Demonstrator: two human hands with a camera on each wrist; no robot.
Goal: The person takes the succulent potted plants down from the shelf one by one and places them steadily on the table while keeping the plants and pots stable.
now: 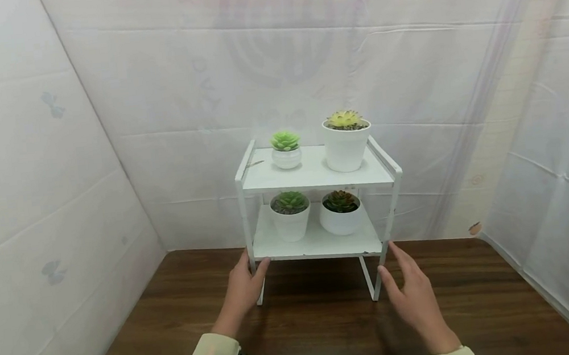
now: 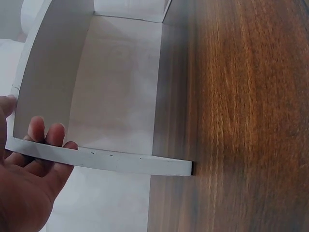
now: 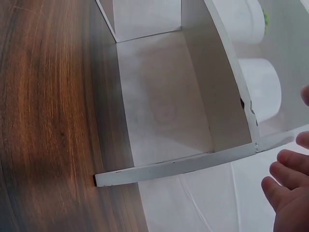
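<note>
A white two-tier shelf rack [image 1: 318, 181] stands on the brown table, bearing small potted succulents. At its left front leg my left hand [image 1: 244, 287] grips the frame; the left wrist view shows fingers [image 2: 53, 137] curled round the leg and the thumb at the lower shelf's edge. My right hand [image 1: 414, 291] is beside the right front leg [image 3: 178, 166], fingers spread and relaxed, holding nothing. In the right wrist view its fingertips are apart from that leg.
On the top shelf sit a small light-green succulent [image 1: 286, 150] and a taller yellow one [image 1: 347, 146]. The lower shelf holds a green succulent [image 1: 290, 217] and a dark reddish one [image 1: 341, 213]. White sheeting [image 1: 193, 83] walls the wooden table [image 1: 310, 335] at back and sides.
</note>
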